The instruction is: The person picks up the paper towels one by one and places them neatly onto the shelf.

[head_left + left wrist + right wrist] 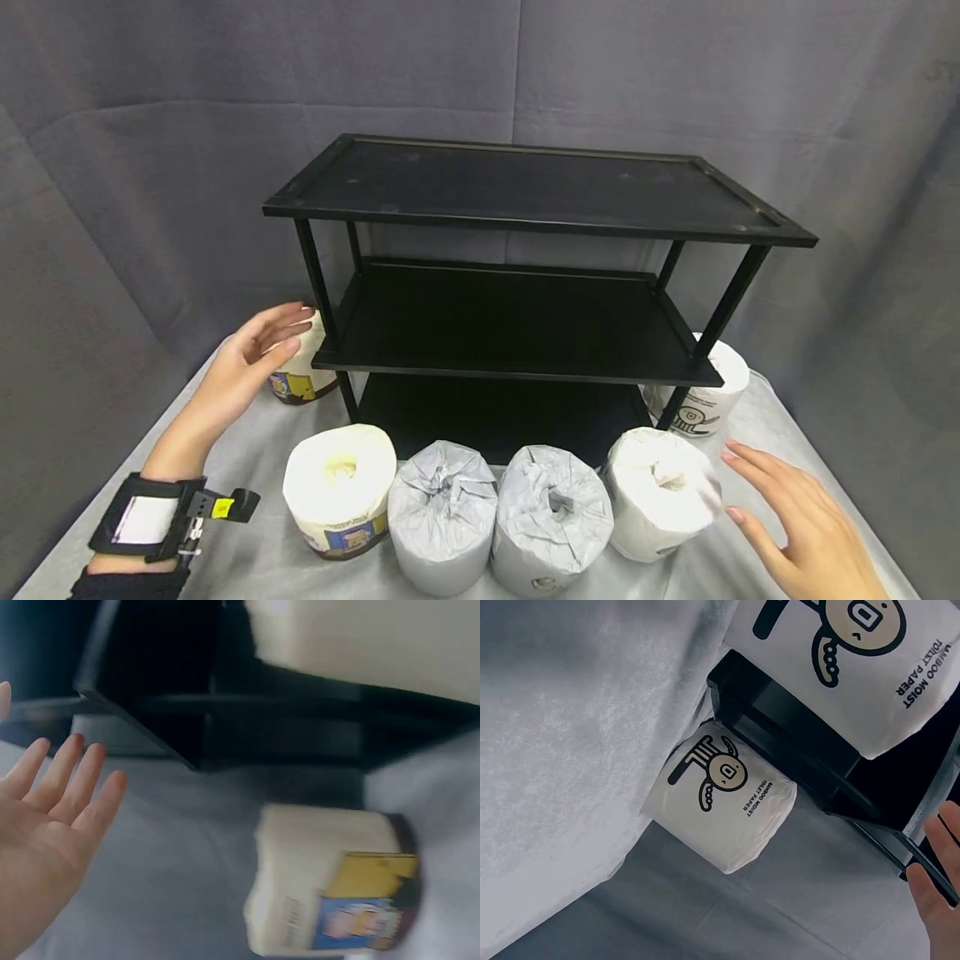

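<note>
My left hand (pixel 251 358), fingers spread and relaxed, hovers left of the black shelf rack. In the head view it overlaps a cream toilet roll (pixel 306 379) with a yellow and blue label; the left wrist view shows that roll (pixel 330 881) apart from the hand (pixel 45 832). Nothing lies in the palm. At the front right, my right hand (pixel 813 525) is held with loose fingers just beside a white-wrapped toilet roll (pixel 660 500), holding nothing. Another white-wrapped roll (pixel 705 400), printed with a cartoon figure, stands behind, by the rack's right side.
The three-tier black rack (pixel 525 187) stands mid-table before grey cloth (pixel 450 58). Along its front are a cream roll (pixel 337 492) and two grey-wrapped rolls, one left (pixel 442 525) and one right (pixel 551 533). A white cloth (pixel 247 467) covers the table.
</note>
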### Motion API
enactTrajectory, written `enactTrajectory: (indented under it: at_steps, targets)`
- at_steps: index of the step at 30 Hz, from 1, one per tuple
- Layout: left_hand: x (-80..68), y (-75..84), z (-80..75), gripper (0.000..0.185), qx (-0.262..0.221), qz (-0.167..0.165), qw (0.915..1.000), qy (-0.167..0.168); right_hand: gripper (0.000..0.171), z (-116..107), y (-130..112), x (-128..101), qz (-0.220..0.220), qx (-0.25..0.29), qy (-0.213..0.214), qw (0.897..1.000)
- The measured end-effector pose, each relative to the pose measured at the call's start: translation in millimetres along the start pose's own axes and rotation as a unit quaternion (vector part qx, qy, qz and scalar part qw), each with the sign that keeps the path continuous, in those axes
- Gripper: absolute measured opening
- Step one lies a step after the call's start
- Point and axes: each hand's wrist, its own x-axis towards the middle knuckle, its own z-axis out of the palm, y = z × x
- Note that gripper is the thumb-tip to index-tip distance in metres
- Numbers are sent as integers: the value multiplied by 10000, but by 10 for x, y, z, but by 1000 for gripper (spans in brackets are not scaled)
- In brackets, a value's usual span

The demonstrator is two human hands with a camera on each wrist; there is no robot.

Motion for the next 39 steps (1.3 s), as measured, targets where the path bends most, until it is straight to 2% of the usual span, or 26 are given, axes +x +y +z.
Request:
enactTrajectory:
  at_steps: [3,7,13,17,21,23,25,27,30,32,35,39]
  targets:
    - [188,154,-19,48,-71,115,9999,58,61,12,-11,24,-165,23,109,9998]
    - [385,261,-43,47,-365,238,9988,228,59,36,-26,52,-413,81,252,9988]
    - [549,286,-45,42,-1071,342,9927,439,57,31,-53,57,-525,108,318,9981]
    - [632,308,-14,32,-1310,450,9885,601,57,23,-75,61,-469,35,224,9986]
    - [740,328,51,18,-1480,573,9823,993,56,25,-76,80,-500,-40,124,9987]
    - [790,321,85,12,-1616,653,9774,1194,56,20,-78,88,-454,-100,-88,9989]
    - [831,298,111,9,-2033,687,9679,1311,55,38,-74,91,-503,-93,-150,9986]
    - [859,268,125,8,-2558,676,9557,1291,55,66,-80,84,-530,-80,-236,9983]
    - [885,228,149,8,-3550,570,9257,1174,54,129,-94,68,-664,12,-228,9975]
    - [889,207,168,5,-3925,504,9121,1065,54,157,-112,58,-693,47,-341,9970]
    - [876,189,193,5,-4259,401,8989,946,54,195,-140,57,-752,92,-468,9960]
    - [835,181,211,11,-4431,252,8917,886,54,226,-182,62,-811,170,-644,9945]
